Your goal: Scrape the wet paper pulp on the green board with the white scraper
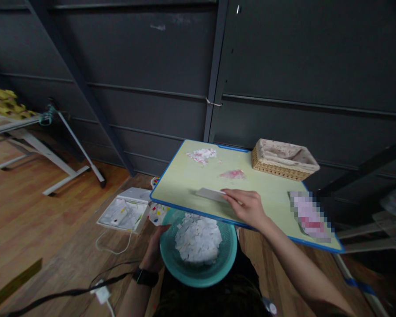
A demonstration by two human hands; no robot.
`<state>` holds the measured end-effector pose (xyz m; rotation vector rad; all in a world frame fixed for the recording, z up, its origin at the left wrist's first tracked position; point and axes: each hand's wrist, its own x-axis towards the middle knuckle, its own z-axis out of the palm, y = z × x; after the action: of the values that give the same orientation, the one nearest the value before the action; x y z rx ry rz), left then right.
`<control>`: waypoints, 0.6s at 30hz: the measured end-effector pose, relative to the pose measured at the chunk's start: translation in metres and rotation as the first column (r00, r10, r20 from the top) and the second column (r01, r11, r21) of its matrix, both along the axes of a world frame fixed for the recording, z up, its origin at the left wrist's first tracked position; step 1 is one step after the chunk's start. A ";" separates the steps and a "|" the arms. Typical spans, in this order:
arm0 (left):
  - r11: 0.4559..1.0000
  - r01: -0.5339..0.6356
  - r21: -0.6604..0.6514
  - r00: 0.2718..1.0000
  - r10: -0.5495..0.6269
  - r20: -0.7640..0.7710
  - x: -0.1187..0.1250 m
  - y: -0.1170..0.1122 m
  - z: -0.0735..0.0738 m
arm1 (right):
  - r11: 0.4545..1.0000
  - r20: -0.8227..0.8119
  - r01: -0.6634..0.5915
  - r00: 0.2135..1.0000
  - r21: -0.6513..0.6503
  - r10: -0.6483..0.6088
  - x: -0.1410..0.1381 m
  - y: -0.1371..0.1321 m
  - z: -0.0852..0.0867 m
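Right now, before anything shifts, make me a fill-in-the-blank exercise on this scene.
1. The ____ grip holds the flat white piece.
2. The round teal basin holds a pile of ____ scraps.
3. The pale tabletop has a ____ border.
4. In this view, the small pinkish heap lies to the ____ of the wicker basket.

Missing words: right; white; blue; left.

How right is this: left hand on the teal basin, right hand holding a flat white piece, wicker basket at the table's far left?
Not quite: the head view shows the wicker basket at the far right of the table, not left. Left hand on the basin, right hand holding the white piece: correct.
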<state>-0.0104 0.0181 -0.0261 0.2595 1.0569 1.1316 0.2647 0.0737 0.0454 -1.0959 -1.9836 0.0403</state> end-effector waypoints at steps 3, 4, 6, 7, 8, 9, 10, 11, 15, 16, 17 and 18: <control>1.000 0.011 0.011 1.000 -0.011 0.021 0.000 -0.001 -0.003 | 0.983 0.043 0.181 0.983 -0.018 -0.180 0.029 0.046 0.016; 1.000 0.010 -0.010 1.000 -0.010 0.024 -0.001 -0.002 -0.005 | 0.967 0.069 0.251 0.966 -0.040 -0.248 0.039 0.063 0.021; 0.998 -0.009 -0.057 1.000 0.010 0.019 -0.002 -0.003 -0.010 | 0.914 0.145 0.396 0.913 -0.087 -0.381 0.058 0.097 0.027; 0.997 -0.021 -0.079 1.000 0.022 0.013 -0.002 -0.003 -0.013 | 0.887 0.180 0.450 0.886 -0.106 -0.428 0.065 0.112 0.028; 0.995 -0.029 -0.100 1.000 0.029 0.005 -0.003 -0.003 -0.016 | 0.874 0.219 0.470 0.872 -0.123 -0.438 0.071 0.125 0.028; 0.991 -0.024 -0.134 1.000 0.025 0.005 -0.004 -0.004 -0.020 | 0.863 0.252 0.487 0.859 -0.135 -0.445 0.075 0.136 0.028; 0.986 -0.019 -0.168 1.000 0.019 -0.002 -0.004 -0.005 -0.023 | 0.854 0.282 0.499 0.849 -0.147 -0.447 0.078 0.144 0.028; 0.979 -0.014 -0.201 1.000 0.015 -0.001 -0.005 -0.006 -0.027 | 0.848 0.311 0.506 0.840 -0.156 -0.444 0.079 0.151 0.027; 0.964 -0.035 -0.262 0.999 0.033 -0.012 -0.005 -0.009 -0.039 | 0.847 0.406 0.504 0.819 -0.170 -0.405 0.076 0.162 0.026; 0.960 -0.035 -0.279 0.999 0.035 -0.006 -0.004 -0.009 -0.041 | 0.852 0.429 0.494 0.817 -0.171 -0.387 0.075 0.164 0.027; 0.954 -0.035 -0.297 0.999 0.038 0.002 -0.004 -0.008 -0.044 | 0.858 0.448 0.484 0.815 -0.175 -0.368 0.074 0.166 0.027; 0.949 -0.038 -0.312 0.999 0.044 0.012 -0.003 -0.006 -0.047 | 0.864 0.464 0.471 0.815 -0.179 -0.348 0.073 0.168 0.028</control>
<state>-0.0137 0.0119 -0.0727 -0.0241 1.2113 0.9839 0.3374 0.2415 0.0737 -1.8441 -2.0994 -0.1592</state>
